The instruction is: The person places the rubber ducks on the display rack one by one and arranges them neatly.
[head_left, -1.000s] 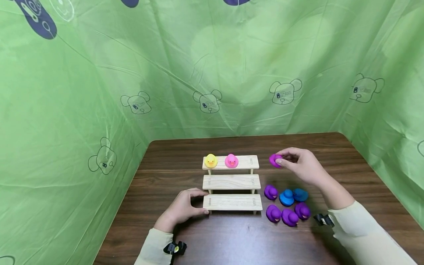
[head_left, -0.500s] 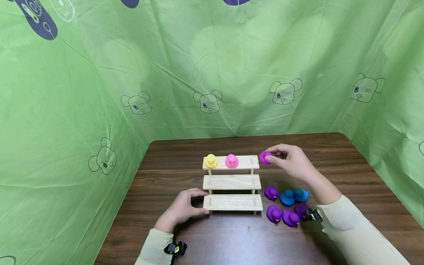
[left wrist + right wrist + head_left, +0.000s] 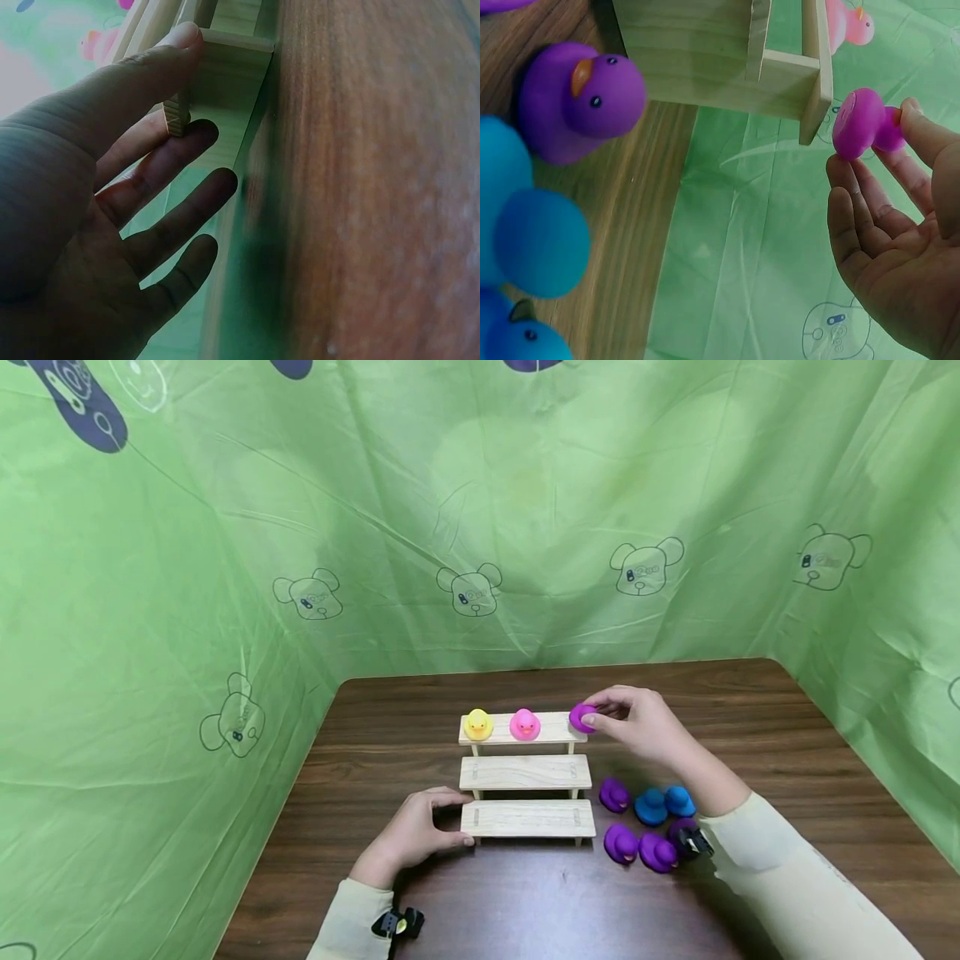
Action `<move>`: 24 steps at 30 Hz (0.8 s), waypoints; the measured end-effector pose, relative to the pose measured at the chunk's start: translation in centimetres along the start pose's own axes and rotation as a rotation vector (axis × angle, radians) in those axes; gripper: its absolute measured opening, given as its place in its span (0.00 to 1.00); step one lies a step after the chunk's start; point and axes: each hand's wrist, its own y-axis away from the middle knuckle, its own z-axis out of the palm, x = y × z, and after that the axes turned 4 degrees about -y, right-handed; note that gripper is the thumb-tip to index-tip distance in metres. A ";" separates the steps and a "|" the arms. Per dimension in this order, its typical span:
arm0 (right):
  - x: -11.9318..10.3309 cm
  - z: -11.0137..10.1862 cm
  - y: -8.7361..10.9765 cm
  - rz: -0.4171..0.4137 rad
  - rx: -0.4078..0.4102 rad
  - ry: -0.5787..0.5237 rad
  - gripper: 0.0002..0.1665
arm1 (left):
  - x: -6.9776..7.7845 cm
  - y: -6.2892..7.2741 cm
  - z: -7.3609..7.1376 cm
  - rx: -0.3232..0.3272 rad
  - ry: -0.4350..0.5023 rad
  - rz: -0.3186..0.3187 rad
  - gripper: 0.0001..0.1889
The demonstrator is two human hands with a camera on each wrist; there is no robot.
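A three-step wooden display rack (image 3: 527, 818) stands on the table. My left hand (image 3: 414, 837) grips the left end of its lowest step, thumb at the front edge, forefinger behind; in the left wrist view the other fingers (image 3: 184, 281) are spread. My right hand (image 3: 643, 723) pinches a purple rubber duck (image 3: 582, 718) by its head at the right end of the top step. In the right wrist view that duck's flat base (image 3: 853, 124) faces the end of the top board. A yellow duck (image 3: 477, 724) and a pink duck (image 3: 524, 724) sit on the top step.
Right of the rack several purple ducks (image 3: 621, 843) and two blue ducks (image 3: 650, 807) are on the brown table (image 3: 525, 902). The right sleeve (image 3: 780, 860) and its wrist strap overlap one purple duck. A green curtain (image 3: 540, 527) hangs behind and at both sides.
My right hand has moved left with the purple duck, from right of the rack to over the right end of the top step. My left hand has stayed on the lowest step.
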 end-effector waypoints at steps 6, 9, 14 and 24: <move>-0.7 0.8 -0.4 -0.002 -0.029 0.009 0.12 | 0.2 0.1 0.0 -0.005 0.007 -0.006 0.28; -0.8 1.2 -0.5 -0.002 -0.037 0.018 0.11 | 0.2 0.1 0.0 -0.006 0.015 -0.005 0.28; -1.0 1.8 -0.7 -0.005 -0.044 0.021 0.11 | 0.0 0.1 0.1 -0.004 0.014 0.003 0.28; -1.3 2.3 -1.0 -0.014 -0.059 0.048 0.10 | -0.2 -0.1 0.0 0.007 -0.007 0.026 0.28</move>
